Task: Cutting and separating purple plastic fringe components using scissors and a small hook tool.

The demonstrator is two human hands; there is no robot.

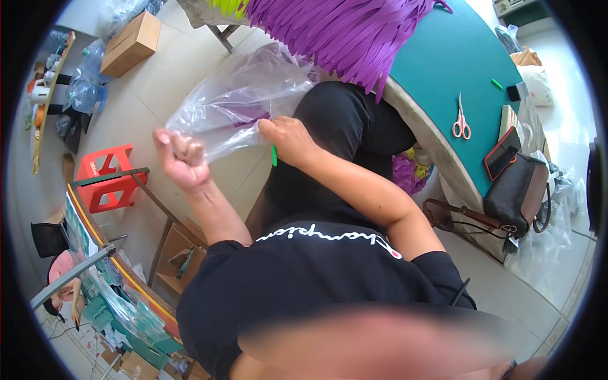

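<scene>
A large clear plastic bag (pixel 234 88) is stretched between my two hands, over the floor and beside my knee. My left hand (pixel 183 161) is closed in a fist on the bag's near left edge. My right hand (pixel 288 140) pinches the bag's rim to the right of it. A slim green thing like a tool handle (pixel 274 155) sticks out below my right fingers; its other end is partly hidden. Something purple (pixel 250 116) shows at the bag, inside or behind the film. Beyond lies a thick pile of long purple strips (pixel 354 38) on the green-topped table (pixel 456 57), hanging over its edge.
Pink-handled scissors (pixel 462 126), a phone (pixel 502 155), and a dark handbag (pixel 516 196) lie at the table's right side. A red stool (pixel 106 177) and a cardboard box (pixel 131 44) stand left. Another person (pixel 63 278) is at a cluttered table, lower left.
</scene>
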